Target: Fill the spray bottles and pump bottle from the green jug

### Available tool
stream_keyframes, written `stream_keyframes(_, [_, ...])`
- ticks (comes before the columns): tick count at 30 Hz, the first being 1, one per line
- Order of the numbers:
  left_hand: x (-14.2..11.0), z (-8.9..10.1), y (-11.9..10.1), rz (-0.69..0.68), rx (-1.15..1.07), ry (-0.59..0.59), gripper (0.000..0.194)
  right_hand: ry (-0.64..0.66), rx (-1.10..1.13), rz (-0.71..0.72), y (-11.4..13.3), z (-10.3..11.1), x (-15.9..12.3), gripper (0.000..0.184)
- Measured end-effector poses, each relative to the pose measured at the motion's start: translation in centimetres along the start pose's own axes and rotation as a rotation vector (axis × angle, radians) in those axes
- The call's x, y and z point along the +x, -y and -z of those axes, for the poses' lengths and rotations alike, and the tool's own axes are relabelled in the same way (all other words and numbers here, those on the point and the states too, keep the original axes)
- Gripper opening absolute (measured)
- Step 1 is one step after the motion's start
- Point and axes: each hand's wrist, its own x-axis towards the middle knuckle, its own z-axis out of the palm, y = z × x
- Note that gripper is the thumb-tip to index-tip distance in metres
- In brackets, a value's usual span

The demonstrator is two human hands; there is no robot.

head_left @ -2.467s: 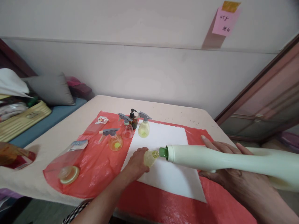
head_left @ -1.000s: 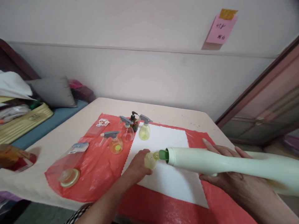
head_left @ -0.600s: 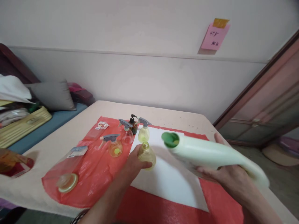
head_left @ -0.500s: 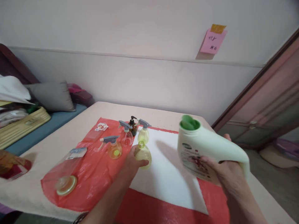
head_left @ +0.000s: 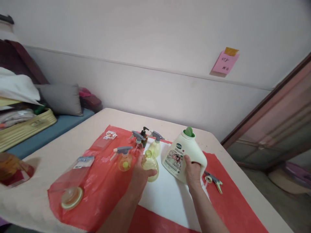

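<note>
My left hand (head_left: pixel 142 173) is wrapped round a yellow see-through spray bottle (head_left: pixel 152 166) whose neck is open, without a spray head. My right hand (head_left: pixel 193 171) grips the handle of a large pale green detergent jug (head_left: pixel 178 155), uncapped, with a green spout (head_left: pixel 189 131) at its mouth. The jug is nearly upright, slightly tilted, over the white sheet (head_left: pixel 167 197); whether its base touches I cannot tell. A loose grey spray head (head_left: pixel 213 180) lies on the red plastic (head_left: pixel 233 187) to the right of the jug. The level of liquid in the held bottle is hard to make out.
Behind my left hand stand an orange spray bottle (head_left: pixel 124 160), a clear spray bottle (head_left: pixel 138 145), another yellow spray bottle (head_left: pixel 155 147) and a dark pump bottle (head_left: pixel 144 137). A round lid (head_left: pixel 72 198) and a plastic pouch (head_left: pixel 82 165) lie left. An amber container (head_left: pixel 14 170) stands at the left edge.
The jug has swung from lying level with its spout at the bottle's neck to nearly upright, away from it. The held bottle has turned upright. The loose spray head has come into view.
</note>
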Motion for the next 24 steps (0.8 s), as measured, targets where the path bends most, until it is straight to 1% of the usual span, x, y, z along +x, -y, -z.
stream_keyframes(3, [0.2,0.2,0.0,0.012,0.008,0.001,0.055,0.018,0.007,0.036,-0.7,-1.8,0.5,0.088])
stream_keyframes(5, [0.2,0.2,-0.1,0.012,0.008,0.001,0.057,0.027,-0.008,0.064,-0.9,-2.3,0.5,0.088])
stream_keyframes(7, [0.1,0.0,-0.3,0.016,-0.005,-0.002,0.059,0.037,-0.037,0.094,-1.1,-2.3,-0.1,0.086])
stream_keyframes(9, [-0.1,-0.3,-0.6,0.015,-0.025,-0.026,0.061,0.064,-0.079,0.124,-1.3,-1.6,-1.3,0.08])
stream_keyframes(12, [-0.5,-0.5,-1.3,0.023,-0.029,-0.038,0.063,0.132,-0.164,0.159,-1.9,0.6,-3.4,0.069])
stream_keyframes(15, [-0.9,-0.6,-1.8,0.04,-0.01,-0.014,0.067,0.185,-0.286,0.142,-2.6,4.0,-3.8,0.05])
stream_keyframes(17, [-1.0,-0.5,-1.9,0.037,-0.004,-0.014,0.07,0.187,-0.394,0.101,-2.9,6.7,-2.8,0.036])
stream_keyframes(20, [-1.1,-0.5,-1.5,0.019,0.037,-0.038,0.069,0.125,-0.584,-0.003,-3.1,10.1,-0.1,0.027])
stream_keyframes(22, [-1.1,-0.5,-1.1,0.0,0.097,-0.04,0.066,0.085,-0.702,-0.101,-3.3,11.3,1.9,0.027])
stream_keyframes(24, [-1.0,-0.6,-0.7,-0.017,0.148,-0.025,0.065,0.068,-0.794,-0.208,-3.7,11.4,3.7,0.033])
